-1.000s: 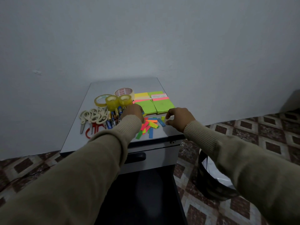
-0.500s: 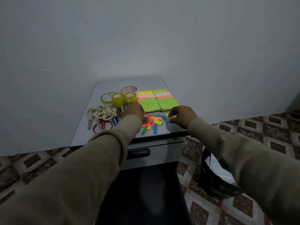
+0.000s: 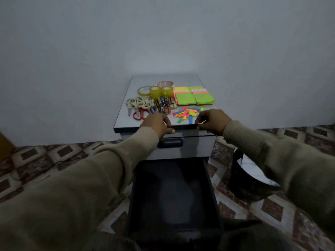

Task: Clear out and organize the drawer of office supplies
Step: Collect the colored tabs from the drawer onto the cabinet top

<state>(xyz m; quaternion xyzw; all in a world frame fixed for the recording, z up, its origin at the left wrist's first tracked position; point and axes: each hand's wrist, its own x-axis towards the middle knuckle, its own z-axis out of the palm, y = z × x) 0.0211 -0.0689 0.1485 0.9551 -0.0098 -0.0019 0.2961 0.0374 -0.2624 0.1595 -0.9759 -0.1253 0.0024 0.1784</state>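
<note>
Both hands (image 3: 157, 123) withdrawn; paper strips (image 3: 186, 114) beyond.

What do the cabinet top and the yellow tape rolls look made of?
Cabinet top: likely laminate or painted metal, smooth grey with a dull sheen and a dark edge band. Yellow tape rolls: clear plastic film, glossy and see-through amber.

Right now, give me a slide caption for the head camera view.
Both hands, left and right, rest at the cabinet top's front edge beside sorted supplies, open drawer below.

scissors (image 3: 138, 104) left of batteries (image 3: 164, 105), tape rolls (image 3: 155, 90) behind, open drawer (image 3: 174, 196) below
</note>
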